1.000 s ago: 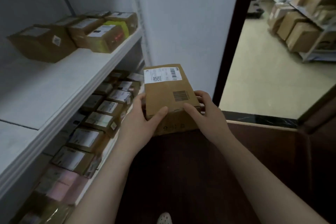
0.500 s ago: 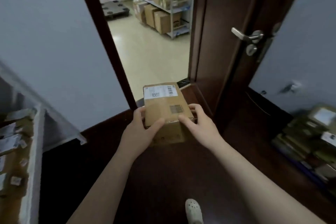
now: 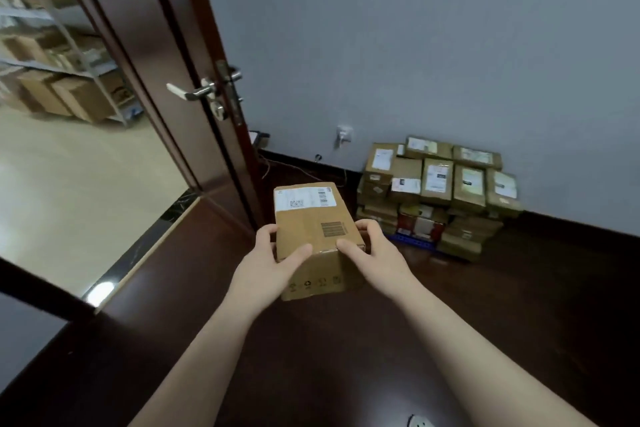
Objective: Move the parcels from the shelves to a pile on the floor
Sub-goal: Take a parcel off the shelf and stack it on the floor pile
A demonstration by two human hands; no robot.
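One cardboard parcel (image 3: 317,229) in play, 2 hands on it. Left hand (image 3: 266,263) and right hand (image 3: 375,253) each clamp a side, thumbs on top, fingers curled round the edges. Box is up in the air over the dark floor (image 3: 346,357), label side up. Pile of parcels (image 3: 436,194) sits on the floor against the grey wall, further off to the right. Approx 7 labelled tops, lower layers too blurry to count tbh. 1 open door (image 3: 166,55) w/ 1 lever handle (image 3: 190,90) on the left. Shelves (image 3: 62,80) in the next room are smeared. Shoe tip (image 3: 420,422) cut off at the bottom edge.
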